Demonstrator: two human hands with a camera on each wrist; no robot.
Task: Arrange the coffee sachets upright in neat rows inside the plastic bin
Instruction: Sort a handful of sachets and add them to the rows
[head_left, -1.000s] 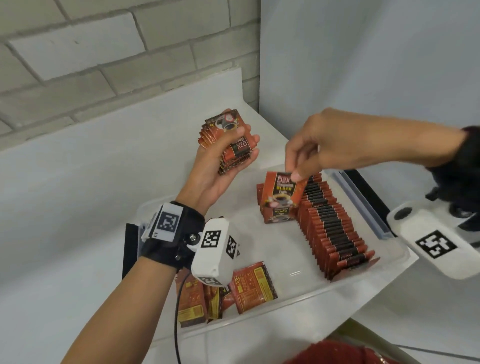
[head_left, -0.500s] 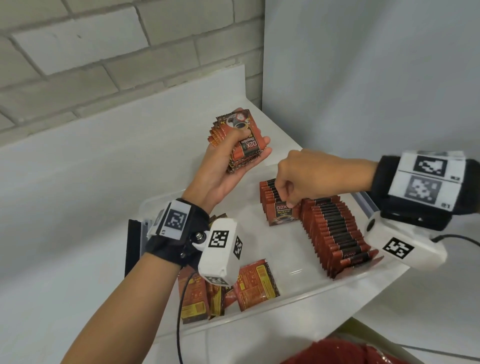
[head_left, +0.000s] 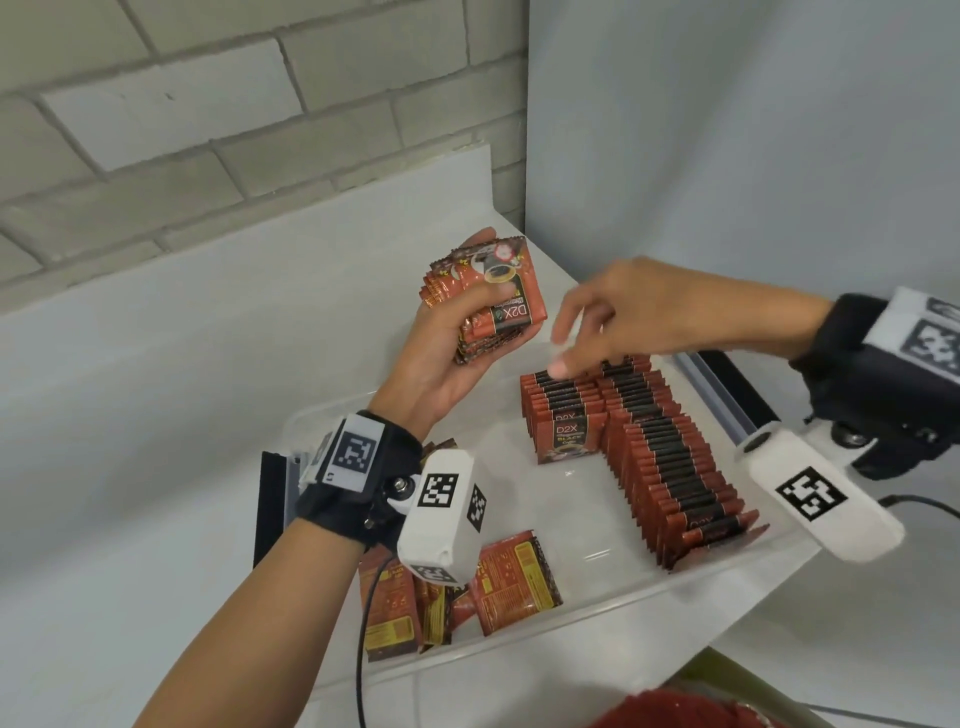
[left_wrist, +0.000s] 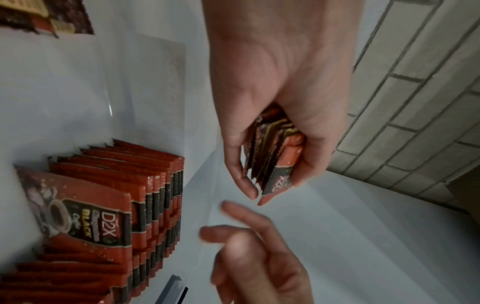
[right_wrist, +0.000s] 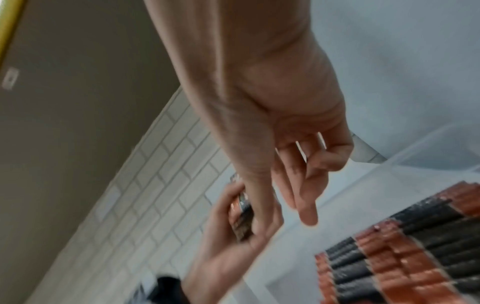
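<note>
My left hand (head_left: 457, 338) (left_wrist: 275, 156) grips a stack of red coffee sachets (head_left: 488, 296) (left_wrist: 275, 164) above the far side of the clear plastic bin (head_left: 649, 582). Two rows of sachets stand upright in the bin: a long row (head_left: 670, 462) along its right side and a shorter row (head_left: 563, 410) (left_wrist: 124, 201) beside it. My right hand (head_left: 597, 322) (right_wrist: 301, 185) hovers empty over the short row's far end, fingers loosely spread, close to the held stack.
Several loose sachets (head_left: 498, 582) lie flat in the bin's near left corner, partly behind my left wrist camera (head_left: 441, 514). The bin sits on a white table (head_left: 130, 415) against a brick wall (head_left: 208, 130). A red object (head_left: 691, 712) lies at the lower edge.
My right hand set a sachet onto the front of the short row, let it go, then lifted open toward the stack in my left hand. The left hand stayed roughly in place.
</note>
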